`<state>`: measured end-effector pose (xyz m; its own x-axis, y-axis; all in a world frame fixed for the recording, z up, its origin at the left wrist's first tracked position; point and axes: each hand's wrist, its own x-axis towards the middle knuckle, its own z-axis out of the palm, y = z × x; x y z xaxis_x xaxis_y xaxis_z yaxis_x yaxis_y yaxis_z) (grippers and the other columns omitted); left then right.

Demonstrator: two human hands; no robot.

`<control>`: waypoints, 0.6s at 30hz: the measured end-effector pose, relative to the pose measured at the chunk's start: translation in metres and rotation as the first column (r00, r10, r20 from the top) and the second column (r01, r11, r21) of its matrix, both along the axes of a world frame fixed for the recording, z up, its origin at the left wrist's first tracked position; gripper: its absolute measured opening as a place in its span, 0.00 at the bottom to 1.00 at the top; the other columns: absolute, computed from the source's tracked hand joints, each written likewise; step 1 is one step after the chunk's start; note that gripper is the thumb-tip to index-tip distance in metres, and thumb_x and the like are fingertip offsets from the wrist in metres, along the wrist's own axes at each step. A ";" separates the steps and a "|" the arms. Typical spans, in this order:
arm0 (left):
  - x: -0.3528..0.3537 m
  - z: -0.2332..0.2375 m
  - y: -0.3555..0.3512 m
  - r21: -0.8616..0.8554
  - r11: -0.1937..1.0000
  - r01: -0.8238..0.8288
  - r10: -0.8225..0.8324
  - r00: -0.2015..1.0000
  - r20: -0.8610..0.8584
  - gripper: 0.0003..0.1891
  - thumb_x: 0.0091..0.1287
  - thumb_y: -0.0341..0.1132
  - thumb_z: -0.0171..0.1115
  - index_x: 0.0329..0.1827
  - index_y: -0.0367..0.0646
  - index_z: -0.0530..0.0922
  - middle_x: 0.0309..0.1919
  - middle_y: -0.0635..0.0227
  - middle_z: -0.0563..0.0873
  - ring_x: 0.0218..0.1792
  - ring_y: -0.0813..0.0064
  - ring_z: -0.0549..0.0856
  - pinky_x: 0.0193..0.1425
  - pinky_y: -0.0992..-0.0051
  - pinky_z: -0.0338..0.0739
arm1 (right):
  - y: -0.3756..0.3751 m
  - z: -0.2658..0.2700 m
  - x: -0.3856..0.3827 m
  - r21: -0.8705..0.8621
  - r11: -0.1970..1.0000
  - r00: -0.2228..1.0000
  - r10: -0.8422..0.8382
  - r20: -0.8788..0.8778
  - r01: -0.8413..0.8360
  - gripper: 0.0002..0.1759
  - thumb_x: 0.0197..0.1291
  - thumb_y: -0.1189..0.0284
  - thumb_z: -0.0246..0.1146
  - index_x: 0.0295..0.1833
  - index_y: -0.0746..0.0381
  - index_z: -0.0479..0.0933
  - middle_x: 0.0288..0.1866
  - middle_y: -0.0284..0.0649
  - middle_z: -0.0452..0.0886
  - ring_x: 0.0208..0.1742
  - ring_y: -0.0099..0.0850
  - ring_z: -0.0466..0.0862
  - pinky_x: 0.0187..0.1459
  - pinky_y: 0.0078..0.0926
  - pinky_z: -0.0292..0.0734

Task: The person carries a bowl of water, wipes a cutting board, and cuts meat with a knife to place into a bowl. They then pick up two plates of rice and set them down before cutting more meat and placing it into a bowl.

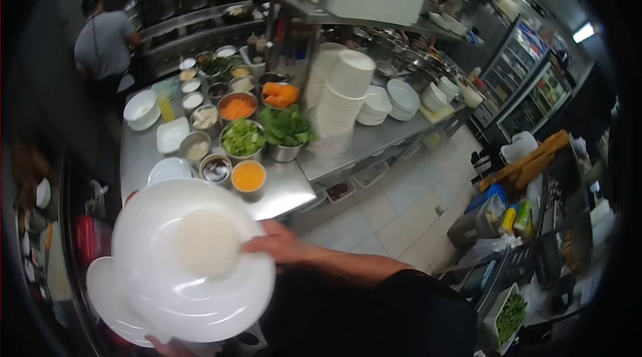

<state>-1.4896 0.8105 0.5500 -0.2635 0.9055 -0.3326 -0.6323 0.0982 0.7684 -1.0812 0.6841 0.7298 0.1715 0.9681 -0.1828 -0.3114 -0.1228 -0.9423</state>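
A large white wide-rimmed plate (160, 223) fills the lower left, tilted toward me, with a pale round patch in its middle that I cannot make out. My right hand (277, 243) grips its right rim, thumb on top. Beneath it a second white dish (110, 293) sticks out at the left. At the bottom edge, the fingers of my left hand (167, 348) close on the lower rim; the rest of that hand is out of view. Just beyond the plate are a tub of orange liquid (249, 176) and a bowl of dark sauce (216, 169).
Chopped greens (243, 137), leafy greens (287, 125) and shredded carrot (237, 107) stand in containers on the steel counter (287, 198). Stacked white bowls (334, 106) and plates (402, 99) line its far side. A co-worker (103, 42) stands at the stove. Tiled floor (388, 213) lies at the right.
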 end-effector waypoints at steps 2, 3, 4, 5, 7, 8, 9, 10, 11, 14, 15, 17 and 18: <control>0.034 -0.005 -0.010 0.035 0.979 0.200 -0.200 0.980 -0.016 0.35 0.77 0.54 0.39 0.71 0.28 0.57 0.68 0.52 0.68 0.66 0.55 0.69 0.72 0.59 0.60 | -0.049 -0.013 0.047 0.027 0.989 0.989 -0.145 0.025 0.144 0.15 0.59 0.70 0.60 0.49 0.68 0.77 0.26 0.36 0.81 0.17 0.21 0.76 0.14 0.20 0.67; 0.047 -0.019 -0.013 0.045 0.972 0.230 -0.229 0.973 -0.010 0.35 0.77 0.54 0.39 0.71 0.28 0.57 0.68 0.52 0.68 0.66 0.55 0.69 0.72 0.59 0.60 | -0.077 -0.020 0.066 0.057 0.971 0.972 -0.232 0.026 0.230 0.16 0.59 0.71 0.61 0.50 0.69 0.77 0.29 0.36 0.82 0.19 0.21 0.78 0.17 0.20 0.71; 0.056 -0.036 -0.020 0.133 0.885 0.447 -0.445 0.894 -0.048 0.35 0.77 0.54 0.39 0.71 0.29 0.58 0.67 0.53 0.69 0.66 0.56 0.70 0.72 0.60 0.61 | -0.105 -0.015 0.079 0.055 0.947 0.948 -0.318 -0.001 0.318 0.16 0.58 0.72 0.61 0.50 0.69 0.77 0.31 0.37 0.83 0.23 0.22 0.80 0.22 0.20 0.73; 0.069 -0.045 -0.027 0.210 0.743 0.635 -0.629 0.771 -0.104 0.35 0.77 0.54 0.39 0.71 0.29 0.58 0.67 0.53 0.69 0.66 0.58 0.71 0.71 0.61 0.62 | -0.133 -0.010 0.092 0.050 0.915 0.917 -0.399 -0.028 0.400 0.17 0.58 0.72 0.61 0.51 0.70 0.77 0.33 0.38 0.84 0.27 0.22 0.82 0.27 0.19 0.76; 0.131 -0.029 -0.062 0.120 0.723 0.680 -0.665 0.732 -0.145 0.34 0.77 0.54 0.39 0.71 0.30 0.59 0.66 0.54 0.70 0.64 0.59 0.72 0.70 0.61 0.64 | -0.185 -0.009 0.115 0.014 0.841 0.841 -0.539 -0.051 0.540 0.18 0.56 0.73 0.61 0.52 0.71 0.77 0.37 0.40 0.84 0.34 0.23 0.83 0.37 0.20 0.77; 0.161 -0.021 -0.084 0.018 0.715 0.699 -0.684 0.704 -0.190 0.33 0.77 0.53 0.39 0.71 0.30 0.60 0.66 0.55 0.71 0.63 0.60 0.73 0.69 0.62 0.65 | -0.208 -0.013 0.127 0.000 0.785 0.785 -0.619 -0.023 0.619 0.18 0.56 0.73 0.61 0.50 0.72 0.77 0.35 0.41 0.84 0.30 0.24 0.83 0.32 0.20 0.77; 0.187 -0.021 -0.101 -0.051 0.690 0.722 -0.718 0.674 -0.175 0.33 0.76 0.54 0.40 0.70 0.32 0.62 0.64 0.55 0.73 0.62 0.61 0.75 0.66 0.62 0.69 | -0.232 -0.019 0.138 -0.016 0.723 0.723 -0.691 0.001 0.691 0.18 0.55 0.72 0.61 0.49 0.73 0.77 0.33 0.42 0.83 0.26 0.25 0.82 0.27 0.21 0.77; 0.215 -0.023 -0.117 -0.091 0.652 0.753 -0.756 0.637 -0.150 0.33 0.75 0.56 0.42 0.69 0.33 0.64 0.62 0.56 0.75 0.60 0.61 0.77 0.63 0.61 0.72 | -0.260 -0.028 0.150 -0.035 0.684 0.684 -0.729 -0.002 0.729 0.17 0.54 0.72 0.61 0.47 0.74 0.76 0.30 0.43 0.82 0.22 0.26 0.81 0.21 0.22 0.75; 0.237 -0.040 -0.126 -0.121 0.589 0.799 -0.808 0.579 -0.113 0.34 0.75 0.57 0.42 0.68 0.33 0.64 0.60 0.56 0.76 0.58 0.61 0.78 0.61 0.61 0.73 | -0.286 -0.036 0.162 -0.053 0.646 0.647 -0.763 -0.006 0.761 0.17 0.54 0.72 0.61 0.45 0.74 0.76 0.27 0.44 0.81 0.19 0.27 0.80 0.16 0.23 0.72; 0.329 -0.058 -0.165 -0.161 0.459 0.874 -0.888 0.442 -0.128 0.32 0.75 0.55 0.43 0.67 0.34 0.65 0.58 0.56 0.79 0.55 0.60 0.81 0.57 0.61 0.77 | -0.352 -0.037 0.190 -0.027 0.453 0.451 -0.891 -0.056 0.891 0.17 0.52 0.74 0.61 0.46 0.75 0.75 0.26 0.45 0.80 0.16 0.30 0.78 0.13 0.24 0.70; 0.362 -0.055 -0.180 -0.187 0.395 0.899 -0.919 0.383 -0.096 0.31 0.75 0.54 0.43 0.67 0.34 0.65 0.58 0.55 0.79 0.55 0.60 0.81 0.57 0.61 0.77 | -0.377 -0.045 0.202 -0.041 0.411 0.407 -0.910 -0.085 0.911 0.19 0.52 0.75 0.60 0.48 0.76 0.74 0.29 0.46 0.82 0.21 0.31 0.82 0.19 0.25 0.76; 0.436 -0.028 -0.213 -0.252 0.288 0.924 -0.957 0.283 -0.057 0.30 0.76 0.52 0.42 0.68 0.33 0.65 0.58 0.53 0.78 0.55 0.58 0.81 0.58 0.60 0.76 | -0.414 -0.046 0.224 0.029 0.212 0.214 -0.965 -0.151 0.977 0.24 0.49 0.77 0.60 0.53 0.77 0.72 0.40 0.50 0.82 0.36 0.36 0.85 0.38 0.30 0.82; 0.469 -0.039 -0.221 -0.176 0.246 0.953 -0.969 0.239 -0.059 0.30 0.75 0.50 0.45 0.67 0.31 0.64 0.61 0.51 0.76 0.58 0.56 0.79 0.62 0.57 0.73 | -0.439 -0.052 0.236 0.028 0.152 0.155 -0.976 -0.156 0.988 0.27 0.48 0.78 0.60 0.56 0.78 0.71 0.45 0.51 0.81 0.42 0.39 0.84 0.46 0.32 0.80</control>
<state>-1.0211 0.5891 0.5110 0.7387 0.4830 -0.4702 0.0842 0.6260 0.7753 -0.8449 0.2452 0.6779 0.9836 0.0091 -0.1804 -0.1663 0.4346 -0.8851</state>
